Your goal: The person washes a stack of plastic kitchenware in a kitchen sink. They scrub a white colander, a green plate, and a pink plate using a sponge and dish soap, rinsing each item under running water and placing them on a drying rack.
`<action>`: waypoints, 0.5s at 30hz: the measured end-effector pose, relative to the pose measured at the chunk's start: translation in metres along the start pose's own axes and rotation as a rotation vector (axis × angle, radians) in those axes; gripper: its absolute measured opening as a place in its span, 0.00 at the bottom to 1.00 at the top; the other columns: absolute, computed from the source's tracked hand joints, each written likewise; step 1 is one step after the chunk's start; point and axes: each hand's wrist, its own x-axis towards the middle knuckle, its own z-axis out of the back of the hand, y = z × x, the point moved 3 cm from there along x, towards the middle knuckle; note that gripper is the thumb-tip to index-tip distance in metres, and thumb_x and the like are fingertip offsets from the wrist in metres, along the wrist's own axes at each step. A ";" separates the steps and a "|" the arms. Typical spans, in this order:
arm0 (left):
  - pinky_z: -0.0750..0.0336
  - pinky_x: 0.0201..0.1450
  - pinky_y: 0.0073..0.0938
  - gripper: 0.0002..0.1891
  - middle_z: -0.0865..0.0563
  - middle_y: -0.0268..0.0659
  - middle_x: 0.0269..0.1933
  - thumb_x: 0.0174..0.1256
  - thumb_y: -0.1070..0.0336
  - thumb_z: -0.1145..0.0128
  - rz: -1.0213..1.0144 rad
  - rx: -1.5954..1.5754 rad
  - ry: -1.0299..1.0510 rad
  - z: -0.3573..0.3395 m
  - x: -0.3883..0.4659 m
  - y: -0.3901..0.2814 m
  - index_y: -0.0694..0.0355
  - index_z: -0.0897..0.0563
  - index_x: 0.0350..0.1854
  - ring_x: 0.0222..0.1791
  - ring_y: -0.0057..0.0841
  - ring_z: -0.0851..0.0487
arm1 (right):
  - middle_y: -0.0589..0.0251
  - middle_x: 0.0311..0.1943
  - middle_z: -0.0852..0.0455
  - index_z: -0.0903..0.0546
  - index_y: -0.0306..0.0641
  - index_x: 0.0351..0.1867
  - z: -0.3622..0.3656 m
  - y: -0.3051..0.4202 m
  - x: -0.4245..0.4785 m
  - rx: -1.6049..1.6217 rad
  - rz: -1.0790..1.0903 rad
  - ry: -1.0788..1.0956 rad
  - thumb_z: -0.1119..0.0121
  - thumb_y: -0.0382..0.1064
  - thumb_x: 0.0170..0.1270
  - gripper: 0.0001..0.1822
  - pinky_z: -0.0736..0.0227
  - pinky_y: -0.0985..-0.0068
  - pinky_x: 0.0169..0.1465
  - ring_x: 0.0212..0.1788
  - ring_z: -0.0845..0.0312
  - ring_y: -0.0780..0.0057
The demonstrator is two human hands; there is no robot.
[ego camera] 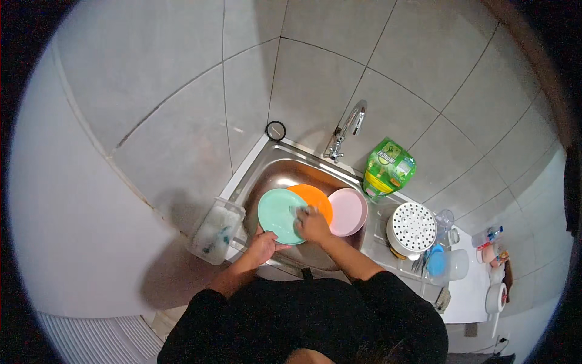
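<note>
My left hand (262, 248) grips the lower left rim of a mint-green plate (278, 210), which is tilted over the sink. Against the plate's right side, my right hand (313, 225) is curled and blurred by motion. Something greyish shows at its fingertips, but I cannot tell what it is. Partly behind the green plate is an orange plate (320, 200). A pink plate (349, 211) leans at the right side of the stainless steel sink basin (273, 175).
A clear plastic tub (218, 234) of suds stands left of the sink. Behind the basin rises a chrome faucet (350, 129), with a green detergent pouch (388, 168) beside it. Rightward are a white perforated steamer pot (413, 229) and a translucent container (456, 265). Tiled walls meet at the corner.
</note>
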 end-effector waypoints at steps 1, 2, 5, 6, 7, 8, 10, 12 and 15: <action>0.27 0.44 0.50 0.36 0.35 0.41 0.55 0.48 0.80 0.58 0.022 0.038 -0.021 0.005 0.003 0.000 0.44 0.53 0.59 0.50 0.42 0.29 | 0.50 0.35 0.26 0.27 0.40 0.47 -0.001 0.006 -0.002 0.129 0.041 0.020 0.48 0.36 0.48 0.21 0.37 0.64 0.49 0.44 0.33 0.56; 0.26 0.44 0.49 0.36 0.35 0.41 0.55 0.48 0.79 0.58 0.044 0.077 -0.043 0.011 0.006 -0.002 0.44 0.53 0.59 0.51 0.42 0.29 | 0.50 0.36 0.26 0.27 0.40 0.48 -0.003 0.014 -0.002 0.258 0.083 0.040 0.48 0.35 0.47 0.21 0.37 0.64 0.50 0.44 0.33 0.55; 0.26 0.43 0.48 0.36 0.35 0.40 0.55 0.49 0.79 0.58 0.100 0.234 -0.079 -0.005 0.003 0.001 0.44 0.53 0.60 0.50 0.41 0.29 | 0.49 0.38 0.27 0.26 0.39 0.46 -0.004 0.029 0.009 0.289 0.241 -0.036 0.48 0.30 0.44 0.22 0.36 0.66 0.48 0.40 0.31 0.55; 0.26 0.43 0.48 0.35 0.35 0.40 0.54 0.49 0.79 0.58 0.108 0.303 -0.089 -0.012 0.001 0.000 0.44 0.54 0.60 0.50 0.41 0.29 | 0.49 0.38 0.27 0.26 0.39 0.45 -0.008 0.024 0.021 0.237 0.244 -0.058 0.48 0.30 0.44 0.21 0.35 0.66 0.47 0.40 0.31 0.55; 0.26 0.43 0.49 0.35 0.35 0.40 0.54 0.49 0.79 0.58 0.116 0.333 -0.092 -0.012 0.001 0.001 0.44 0.54 0.60 0.50 0.40 0.29 | 0.49 0.38 0.27 0.26 0.39 0.45 -0.017 0.018 0.028 0.177 0.250 -0.082 0.48 0.30 0.44 0.21 0.34 0.67 0.45 0.39 0.30 0.55; 0.26 0.44 0.49 0.35 0.35 0.40 0.54 0.49 0.78 0.59 0.123 0.363 -0.096 -0.012 0.001 0.003 0.44 0.54 0.60 0.50 0.40 0.29 | 0.49 0.38 0.26 0.25 0.39 0.44 -0.033 0.000 0.029 0.193 0.062 -0.059 0.48 0.29 0.43 0.21 0.33 0.67 0.44 0.40 0.30 0.55; 0.26 0.43 0.49 0.34 0.34 0.40 0.53 0.49 0.79 0.59 0.084 0.316 -0.091 -0.014 0.002 -0.002 0.45 0.52 0.59 0.49 0.40 0.28 | 0.50 0.38 0.25 0.24 0.40 0.43 -0.048 -0.031 0.023 0.104 -0.151 0.021 0.48 0.29 0.43 0.20 0.31 0.68 0.43 0.40 0.29 0.56; 0.26 0.43 0.49 0.33 0.35 0.39 0.53 0.49 0.79 0.59 0.062 0.189 -0.093 -0.005 0.002 -0.004 0.46 0.50 0.58 0.48 0.41 0.28 | 0.50 0.38 0.25 0.24 0.40 0.43 -0.045 -0.028 0.008 0.108 -0.137 0.071 0.48 0.29 0.43 0.19 0.31 0.67 0.43 0.41 0.29 0.56; 0.27 0.44 0.50 0.32 0.34 0.39 0.53 0.48 0.80 0.59 0.093 0.066 -0.064 0.014 0.006 0.002 0.47 0.47 0.57 0.48 0.41 0.28 | 0.49 0.38 0.25 0.23 0.38 0.41 -0.012 0.009 -0.013 0.334 0.039 0.004 0.48 0.30 0.44 0.18 0.32 0.67 0.44 0.41 0.30 0.55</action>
